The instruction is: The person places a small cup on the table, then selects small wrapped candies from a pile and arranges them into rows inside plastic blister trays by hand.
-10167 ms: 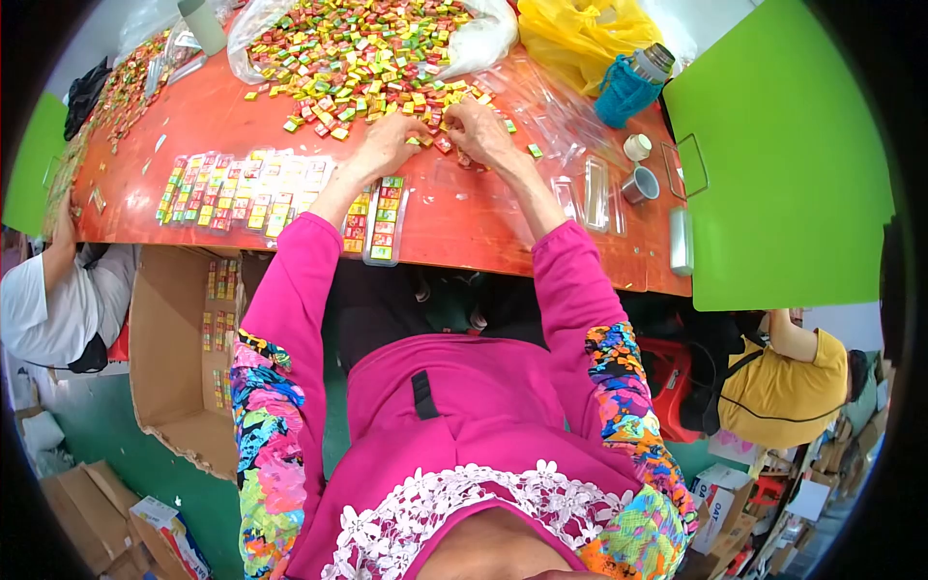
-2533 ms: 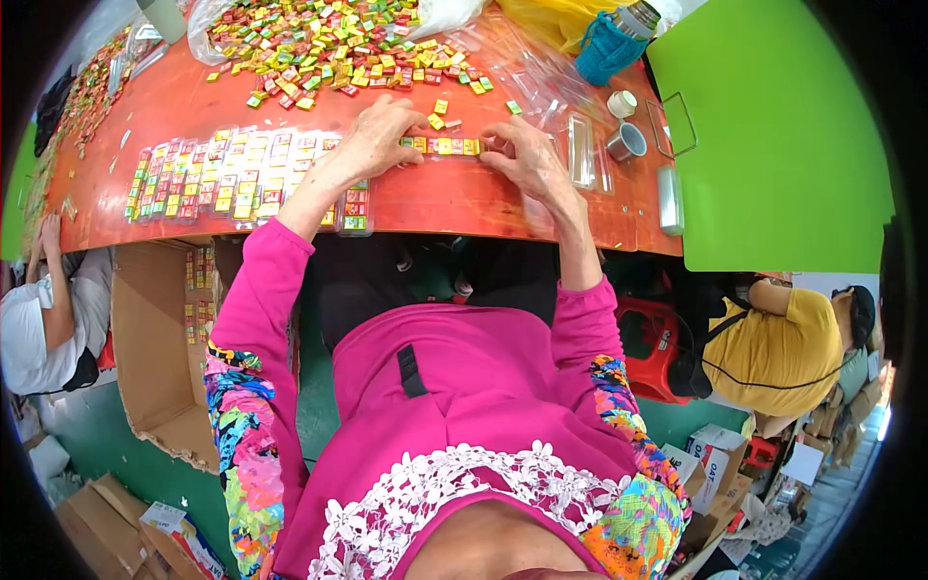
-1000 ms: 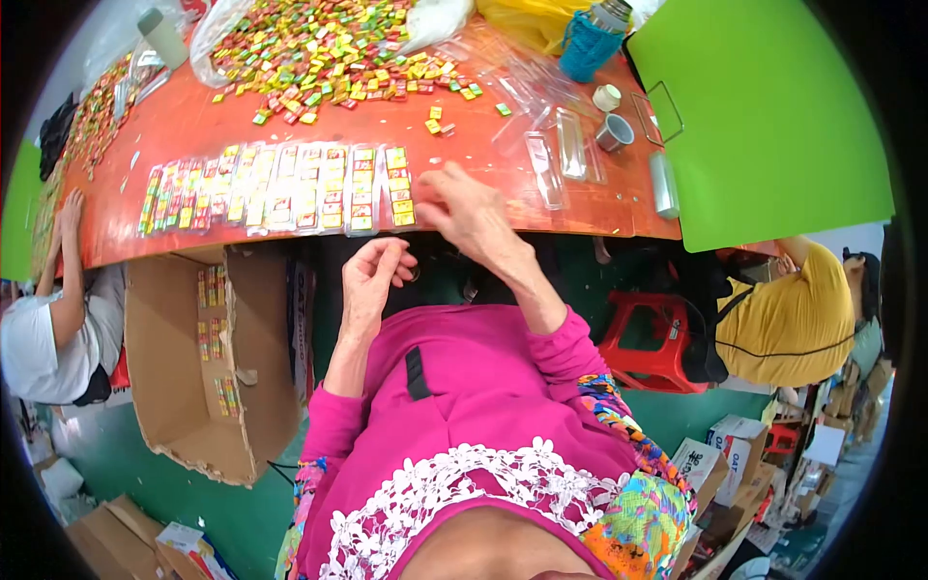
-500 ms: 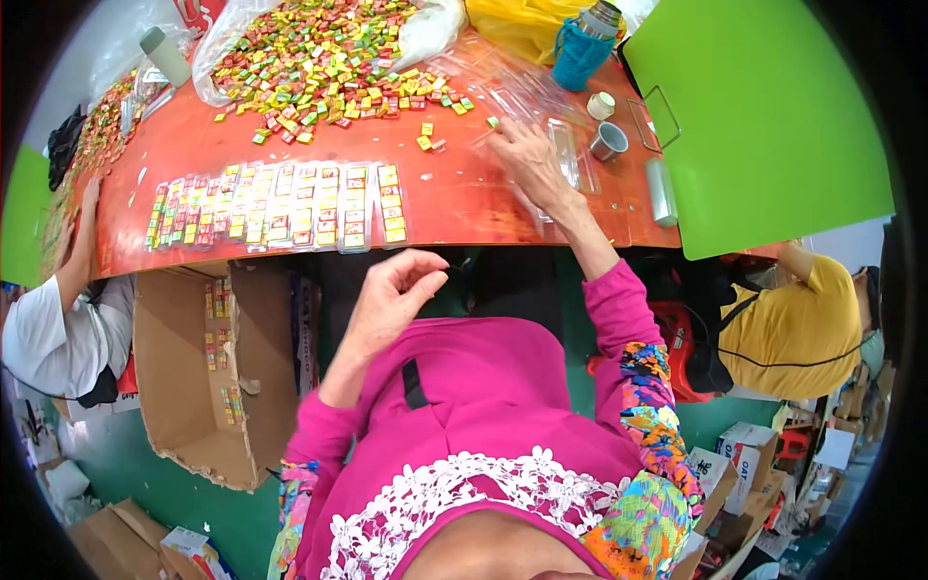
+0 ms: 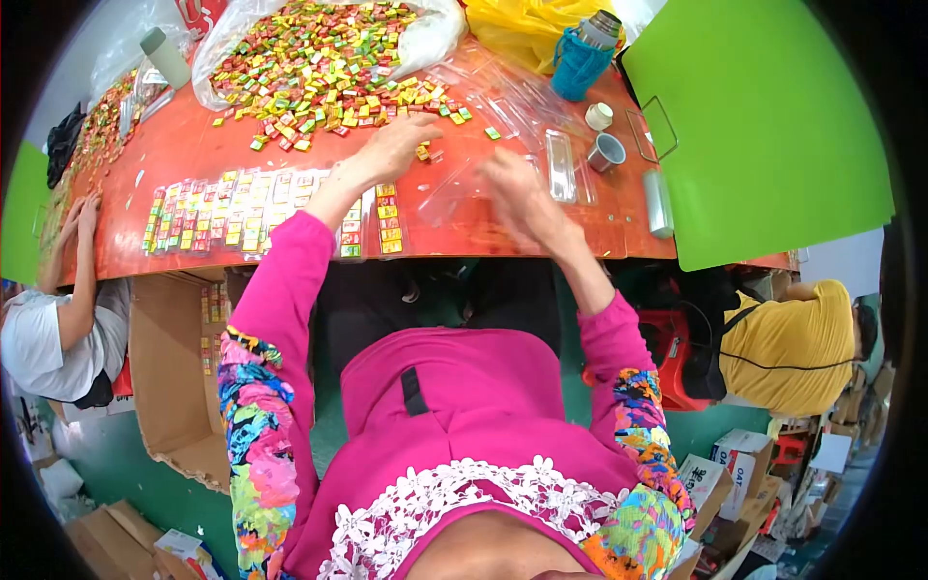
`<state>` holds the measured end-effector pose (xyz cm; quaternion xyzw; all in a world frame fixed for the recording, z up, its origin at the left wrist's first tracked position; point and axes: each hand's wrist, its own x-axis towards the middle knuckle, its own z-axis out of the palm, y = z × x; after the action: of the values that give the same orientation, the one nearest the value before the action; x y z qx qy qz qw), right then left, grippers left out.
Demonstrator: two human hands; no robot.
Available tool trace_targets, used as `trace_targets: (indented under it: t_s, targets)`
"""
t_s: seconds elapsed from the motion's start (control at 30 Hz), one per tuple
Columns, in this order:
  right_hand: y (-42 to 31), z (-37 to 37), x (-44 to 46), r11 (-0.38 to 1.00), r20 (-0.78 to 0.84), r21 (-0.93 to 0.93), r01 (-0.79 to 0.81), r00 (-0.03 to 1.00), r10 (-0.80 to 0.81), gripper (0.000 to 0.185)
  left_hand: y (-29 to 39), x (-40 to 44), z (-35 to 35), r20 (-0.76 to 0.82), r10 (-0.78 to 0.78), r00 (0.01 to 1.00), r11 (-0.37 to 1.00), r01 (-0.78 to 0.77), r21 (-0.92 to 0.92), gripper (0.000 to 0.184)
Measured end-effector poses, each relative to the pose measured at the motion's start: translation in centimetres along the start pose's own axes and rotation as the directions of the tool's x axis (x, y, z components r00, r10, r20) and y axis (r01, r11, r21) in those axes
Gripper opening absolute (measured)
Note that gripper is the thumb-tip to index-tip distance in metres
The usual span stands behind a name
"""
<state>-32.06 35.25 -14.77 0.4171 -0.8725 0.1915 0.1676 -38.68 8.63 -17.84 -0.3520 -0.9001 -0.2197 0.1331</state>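
Observation:
My left hand reaches over the red table with its fingers stretched out, just above a few loose small wrapped pieces and below the large heap of red, yellow and green pieces. To its right, my right hand is smeared by motion, and its fingers cannot be made out. A clear plastic tray lies between the two hands, faint against the table. Left of it, filled clear trays stand in a row along the near edge, partly hidden behind my left forearm.
Empty clear trays, a grey cup, a white cup and a bottle in a blue cover are on the right. A green board borders that side. An open cardboard box stands below; co-workers sit left and right.
My left hand has risen from below the table edge to the loose pieces. My right hand has moved down and slightly left from the empty trays, and a clear tray now lies between my hands.

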Motion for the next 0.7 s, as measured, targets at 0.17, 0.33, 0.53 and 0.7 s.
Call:
trace_targets:
  t_s: [0.17, 0.33, 0.53, 0.7]
  targets:
    - [7.7, 1.9, 4.2, 0.979, 0.045, -0.187, 0.076, 0.997, -0.069, 0.009, -0.7, 1.8, 0.2, 0.231, -0.062, 0.971, 0.998, 0.057, 0.031, 0.029]
    - [10.4, 2.8, 5.8, 0.968, 0.145, -0.229, 0.105, 0.987, -0.072, 0.017, -0.8, 0.4, 0.0, 0.101, -0.147, 0.984, 0.986, 0.154, -0.068, 0.015]
    - [7.2, 1.8, 6.2, 0.994, 0.082, 0.105, 0.015, 0.996, -0.024, 0.018, -0.8, -0.6, -0.6, 0.057, -0.234, 0.971, 0.957, 0.240, -0.163, 0.021]
    - [4.4, 5.2, 7.5, 0.951, 0.150, 0.308, -0.041, 0.989, -0.006, 0.022, -1.2, -0.7, -0.3, 0.033, -0.201, 0.979, 0.966, 0.204, -0.156, 0.023]
